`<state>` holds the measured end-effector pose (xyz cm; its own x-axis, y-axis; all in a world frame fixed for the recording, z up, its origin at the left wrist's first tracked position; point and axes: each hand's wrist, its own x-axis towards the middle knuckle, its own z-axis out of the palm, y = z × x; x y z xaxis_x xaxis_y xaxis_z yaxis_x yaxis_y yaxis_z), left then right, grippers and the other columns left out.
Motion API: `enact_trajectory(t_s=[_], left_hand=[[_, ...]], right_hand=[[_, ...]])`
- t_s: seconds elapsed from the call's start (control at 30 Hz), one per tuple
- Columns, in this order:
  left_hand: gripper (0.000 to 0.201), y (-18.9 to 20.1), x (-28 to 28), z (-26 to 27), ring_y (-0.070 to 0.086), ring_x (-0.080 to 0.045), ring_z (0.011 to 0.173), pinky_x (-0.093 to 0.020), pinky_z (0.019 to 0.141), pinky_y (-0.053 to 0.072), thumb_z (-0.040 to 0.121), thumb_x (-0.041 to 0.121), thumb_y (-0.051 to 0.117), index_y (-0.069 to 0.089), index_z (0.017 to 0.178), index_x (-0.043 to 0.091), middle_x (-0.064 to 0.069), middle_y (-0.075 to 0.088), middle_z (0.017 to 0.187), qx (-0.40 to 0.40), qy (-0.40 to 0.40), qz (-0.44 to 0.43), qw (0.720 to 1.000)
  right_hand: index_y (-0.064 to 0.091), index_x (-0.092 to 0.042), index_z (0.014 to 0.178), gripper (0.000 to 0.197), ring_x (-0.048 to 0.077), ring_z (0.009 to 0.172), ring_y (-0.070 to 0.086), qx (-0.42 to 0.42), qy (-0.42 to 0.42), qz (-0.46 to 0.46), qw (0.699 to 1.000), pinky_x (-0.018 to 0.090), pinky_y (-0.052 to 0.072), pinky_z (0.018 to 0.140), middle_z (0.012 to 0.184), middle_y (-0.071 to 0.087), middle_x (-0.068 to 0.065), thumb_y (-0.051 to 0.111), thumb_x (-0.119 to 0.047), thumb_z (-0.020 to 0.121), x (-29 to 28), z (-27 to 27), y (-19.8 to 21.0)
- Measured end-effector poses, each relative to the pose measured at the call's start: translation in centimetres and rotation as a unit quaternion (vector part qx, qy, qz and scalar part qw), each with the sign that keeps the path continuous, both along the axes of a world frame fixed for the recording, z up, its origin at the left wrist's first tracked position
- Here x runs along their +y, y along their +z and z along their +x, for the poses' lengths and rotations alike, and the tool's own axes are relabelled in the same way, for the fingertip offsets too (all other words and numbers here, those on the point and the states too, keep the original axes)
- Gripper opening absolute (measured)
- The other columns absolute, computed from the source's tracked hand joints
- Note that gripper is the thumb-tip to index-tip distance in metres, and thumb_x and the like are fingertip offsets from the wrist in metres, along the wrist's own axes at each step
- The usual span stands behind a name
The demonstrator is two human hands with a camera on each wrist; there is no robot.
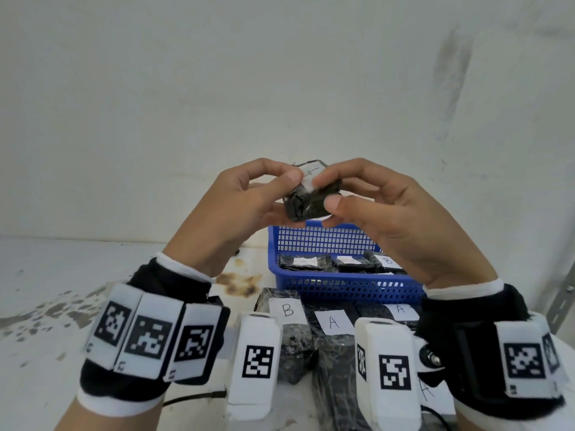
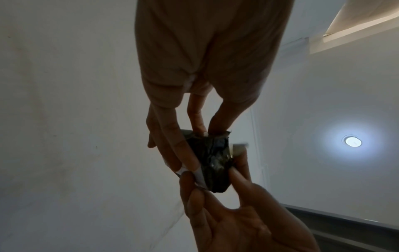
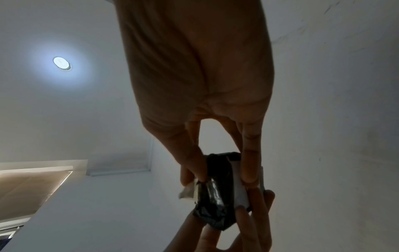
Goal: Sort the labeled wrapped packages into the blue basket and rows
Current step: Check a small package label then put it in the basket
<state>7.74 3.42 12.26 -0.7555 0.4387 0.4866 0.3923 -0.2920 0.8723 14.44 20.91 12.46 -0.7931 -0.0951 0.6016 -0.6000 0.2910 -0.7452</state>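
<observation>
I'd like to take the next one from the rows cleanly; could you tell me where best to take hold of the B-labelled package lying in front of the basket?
Probably across the long sides of the B-labelled package, from above. It lies flat, with the blue basket at its far end.
</observation>
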Motion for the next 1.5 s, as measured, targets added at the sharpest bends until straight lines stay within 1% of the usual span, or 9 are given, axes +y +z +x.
enact_trajectory(t_s=[0.13,0.27,0.47,0.73,0.97,1.13,1.3,1.43,1.5], left_hand=[[0.007,0.2,-0.4,0.1,0.069,-0.018,0.069,-0.029,0.065,0.058,0.091,0.007,0.059,0.065,0.087,0.009,-0.006,0.072,0.079,0.009,-0.014,-0.011,1.000],[0.007,0.1,-0.3,0.3,0.067,-0.017,0.074,-0.034,0.067,0.060,0.090,0.009,0.062,0.062,0.083,0.011,-0.005,0.070,0.082,0.025,0.001,-0.034,0.999],[0.040,0.1,-0.2,0.2,0.070,-0.014,0.073,-0.034,0.062,0.059,0.086,0.008,0.068,0.056,0.122,0.020,-0.008,0.072,0.102,0.003,0.025,-0.014,1.000],[0.025,0.1,-0.1,0.2,0.069,-0.013,0.069,-0.031,0.062,0.059,0.087,0.014,0.068,0.064,0.112,0.017,-0.005,0.072,0.094,0.028,0.056,-0.031,0.998],[0.010,0.1,-0.2,0.2,0.066,-0.011,0.062,-0.029,0.054,0.056,0.087,0.019,0.068,0.066,0.097,0.019,-0.002,0.071,0.082,0.039,0.075,-0.028,0.996],[0.005,0.0,0.0,0.3,0.067,-0.013,0.061,-0.028,0.052,0.056,0.087,0.017,0.068,0.065,0.091,0.016,-0.008,0.070,0.084,0.055,0.077,-0.030,0.995],[0.003,0.0,0.1,0.5,0.067,-0.012,0.061,-0.028,0.055,0.058,0.088,0.018,0.068,0.065,0.089,0.018,-0.005,0.070,0.081,0.062,0.079,-0.026,0.995],[0.027,-0.1,0.4,0.7,0.072,-0.012,0.068,-0.031,0.061,0.061,0.088,0.039,0.063,0.061,0.111,0.025,-0.002,0.073,0.090,0.038,0.085,-0.072,0.993],[0.028,-0.1,0.6,0.8,0.073,-0.014,0.073,-0.031,0.062,0.061,0.091,0.040,0.059,0.062,0.114,0.024,-0.001,0.074,0.091,0.019,0.079,-0.090,0.993]], right_hand=[[0.068,-0.031,0.117,0.031,0.021,0.094,0.070,-0.022,0.004,-0.038,0.999,0.030,0.055,0.072,0.111,0.074,0.006,0.062,-0.022,0.088,-0.2,0.2,0.3],[0.064,-0.036,0.124,0.046,0.023,0.099,0.070,-0.028,-0.027,-0.028,0.999,0.030,0.054,0.075,0.118,0.072,0.006,0.067,-0.018,0.081,-0.5,0.0,0.1],[0.054,-0.044,0.132,0.062,0.027,0.097,0.074,-0.036,-0.066,-0.028,0.997,0.042,0.055,0.097,0.118,0.072,0.000,0.070,-0.017,0.079,-0.8,-0.1,0.0],[0.049,-0.038,0.141,0.055,0.024,0.094,0.075,-0.054,-0.105,-0.010,0.993,0.043,0.054,0.098,0.101,0.078,0.004,0.064,-0.010,0.096,-1.3,-0.4,-0.1],[0.064,-0.034,0.117,0.028,0.033,0.087,0.075,-0.047,-0.118,-0.014,0.992,0.052,0.059,0.087,0.092,0.077,0.012,0.067,-0.018,0.094,-1.5,-0.4,-0.1],[0.066,-0.031,0.108,0.017,0.022,0.074,0.074,-0.043,-0.123,-0.016,0.991,0.038,0.059,0.067,0.085,0.077,0.009,0.068,-0.025,0.092,-1.6,-0.2,0.0],[0.065,-0.030,0.110,0.017,0.025,0.079,0.075,-0.034,-0.121,-0.006,0.992,0.038,0.060,0.069,0.087,0.078,0.009,0.067,-0.026,0.093,-1.3,-0.2,0.0],[0.063,-0.032,0.111,0.018,0.009,0.057,0.063,-0.017,-0.122,0.003,0.992,0.018,0.049,0.054,0.081,0.075,-0.006,0.065,-0.022,0.096,-1.2,0.0,0.0],[0.063,-0.036,0.107,0.019,0.010,0.055,0.056,-0.014,-0.126,0.015,0.992,0.019,0.046,0.051,0.090,0.073,-0.011,0.066,-0.022,0.095,-1.3,0.1,0.0]])
